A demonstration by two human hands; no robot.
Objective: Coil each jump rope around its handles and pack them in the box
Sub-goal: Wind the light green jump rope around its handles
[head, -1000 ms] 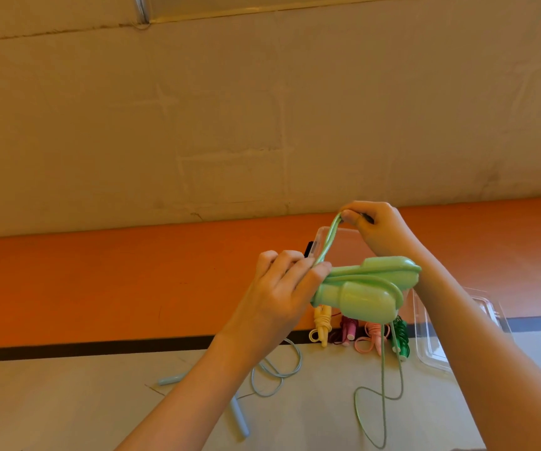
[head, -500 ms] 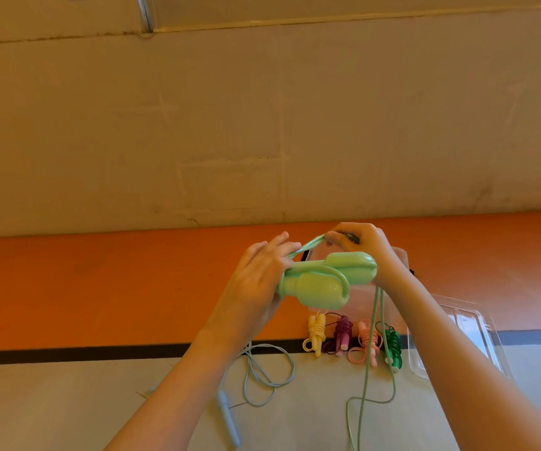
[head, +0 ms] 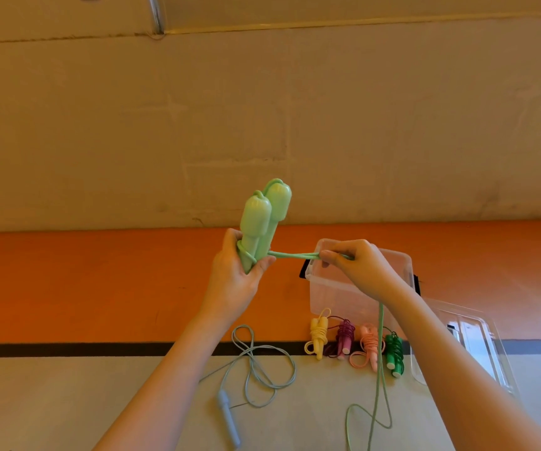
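Observation:
My left hand (head: 235,278) grips the two light green handles (head: 262,219) together, upright, with one loop of cord round their lower part. A doubled light green rope (head: 292,254) runs taut from them to my right hand (head: 357,265), which pinches it in front of the clear plastic box (head: 331,288). The rest of the rope (head: 378,379) hangs down to the floor and loops there. Coiled yellow (head: 318,335), purple (head: 344,336), pink (head: 369,346) and dark green (head: 394,353) ropes lie in a row before the box.
A grey-blue jump rope (head: 256,362) lies uncoiled on the floor at the left, one handle (head: 228,418) near my left forearm. The clear box lid (head: 477,346) lies at the right. An orange band and a pale wall rise behind.
The handles swung from lying sideways to standing upright and moved left in my left hand. My right hand pulled the rope out to the right, drawing it taut.

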